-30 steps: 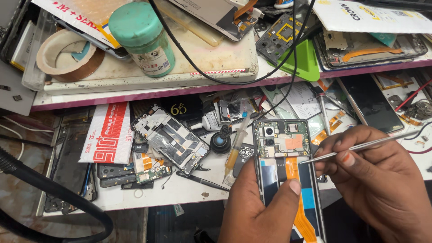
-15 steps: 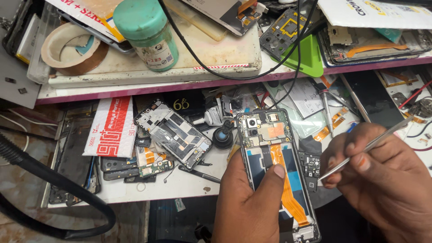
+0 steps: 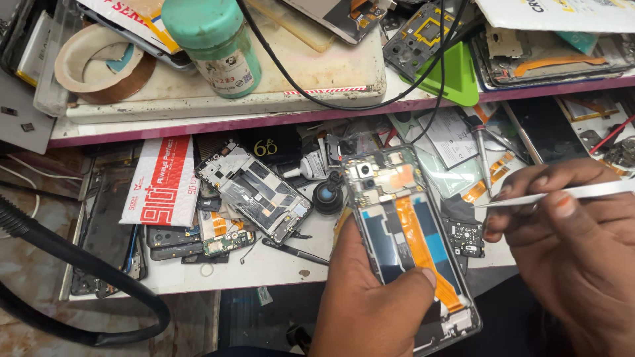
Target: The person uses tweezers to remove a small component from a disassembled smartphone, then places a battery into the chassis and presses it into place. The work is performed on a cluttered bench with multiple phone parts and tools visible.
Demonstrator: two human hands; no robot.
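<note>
My left hand point(image 3: 370, 297) grips an opened phone point(image 3: 403, 238) with its back cover off. The phone shows a camera module at the top, a dark battery bay and an orange flex cable running down its length. My thumb lies across the phone's lower half. My right hand point(image 3: 575, 258) holds metal tweezers point(image 3: 555, 195), whose tips point left and hover just right of the phone's upper edge, not touching it. A small dark circuit board point(image 3: 467, 238) lies on the table between the phone and my right hand.
The white work surface point(image 3: 278, 264) is littered with phone frames point(image 3: 258, 192), boards, a screwdriver point(image 3: 481, 155) and a red-and-white packet point(image 3: 159, 182). A shelf above carries a green-capped bottle point(image 3: 215, 43), a tape roll point(image 3: 99, 59), a green plastic piece point(image 3: 456, 76) and black cables. A thick black hose point(image 3: 79, 264) curves at left.
The phone in my left hand has shifted lower in view and slightly right. The tweezers have pulled off the phone and moved up and right, clear of its edge.
</note>
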